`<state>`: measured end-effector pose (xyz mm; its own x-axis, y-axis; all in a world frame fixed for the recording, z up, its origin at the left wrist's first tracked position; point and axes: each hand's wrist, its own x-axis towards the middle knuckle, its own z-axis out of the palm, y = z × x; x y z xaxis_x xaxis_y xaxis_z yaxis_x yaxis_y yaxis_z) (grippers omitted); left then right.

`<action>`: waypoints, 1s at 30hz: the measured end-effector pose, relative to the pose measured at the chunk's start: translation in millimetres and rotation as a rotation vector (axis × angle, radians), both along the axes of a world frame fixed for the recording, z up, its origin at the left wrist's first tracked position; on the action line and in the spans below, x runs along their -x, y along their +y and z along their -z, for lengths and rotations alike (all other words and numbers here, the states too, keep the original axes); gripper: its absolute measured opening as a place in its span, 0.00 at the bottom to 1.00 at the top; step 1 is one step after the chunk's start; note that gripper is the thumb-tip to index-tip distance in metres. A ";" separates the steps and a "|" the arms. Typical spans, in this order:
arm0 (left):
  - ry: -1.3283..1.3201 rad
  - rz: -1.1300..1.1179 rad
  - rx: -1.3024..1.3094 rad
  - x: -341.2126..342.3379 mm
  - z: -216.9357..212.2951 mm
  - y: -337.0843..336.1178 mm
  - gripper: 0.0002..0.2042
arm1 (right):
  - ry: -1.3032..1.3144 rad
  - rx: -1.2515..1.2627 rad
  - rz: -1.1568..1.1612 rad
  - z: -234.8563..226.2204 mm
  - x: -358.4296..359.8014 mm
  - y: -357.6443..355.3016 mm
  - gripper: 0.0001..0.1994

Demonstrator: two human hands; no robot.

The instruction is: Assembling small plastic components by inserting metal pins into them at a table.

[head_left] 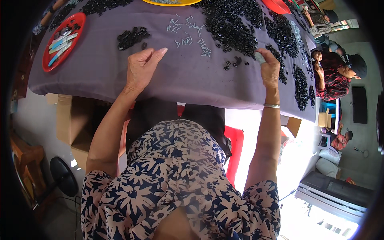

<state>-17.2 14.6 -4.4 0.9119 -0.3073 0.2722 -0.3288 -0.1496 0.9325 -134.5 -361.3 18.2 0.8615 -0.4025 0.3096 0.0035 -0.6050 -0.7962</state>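
Observation:
My left hand [141,68] is closed over the purple-grey tablecloth [96,60], fingers curled and thumb pointing right. Any piece inside it is hidden. Just beyond lies a small heap of black tube-like parts [132,38], with one dark piece near my knuckles. Loose clear little pins [186,36] are scattered right of that heap. My right hand [270,68] is curled shut beside the large pile of small black parts [234,28]. A greyish-white covering [259,58] shows at one of its digits. Whether it grips a part cannot be made out. A few black bits [234,63] lie between my hands.
A red oval tray [83,24] with knife-like tools and dark pieces is at left. A yellow dish [172,3] and a red bowl [278,5] stand at the far edge. More black piles [301,86] lie at right. Other people [340,78] sit along the right side.

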 end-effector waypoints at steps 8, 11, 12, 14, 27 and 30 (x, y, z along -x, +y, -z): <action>-0.005 0.012 0.011 3.3 0.4 -1.0 0.25 | 0.170 0.363 -0.074 -20.2 -2.8 30.0 0.09; 0.009 0.005 0.034 4.8 -1.8 -2.7 0.25 | 0.216 0.543 -0.140 -16.8 -13.8 29.3 0.09; 0.005 0.002 0.029 5.0 -2.0 -3.1 0.25 | 0.213 0.543 -0.142 -15.4 -16.0 30.5 0.09; 0.009 0.003 0.032 5.1 -1.8 -3.2 0.25 | 0.309 0.617 -0.148 -18.8 -24.4 43.6 0.06; 0.005 0.084 0.026 6.2 -6.8 -3.4 0.13 | 0.133 0.540 -0.149 -12.9 -34.4 56.2 0.07; -0.155 0.165 0.122 0.3 4.9 -4.5 0.07 | -0.023 -0.118 -0.209 -9.6 -33.0 113.3 0.05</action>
<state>-17.6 10.1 -9.3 0.7968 -0.4047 0.4487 -0.4795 0.0283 0.8771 -101.5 -248.0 27.8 0.9231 -0.2506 0.2916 0.1379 -0.4922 -0.8595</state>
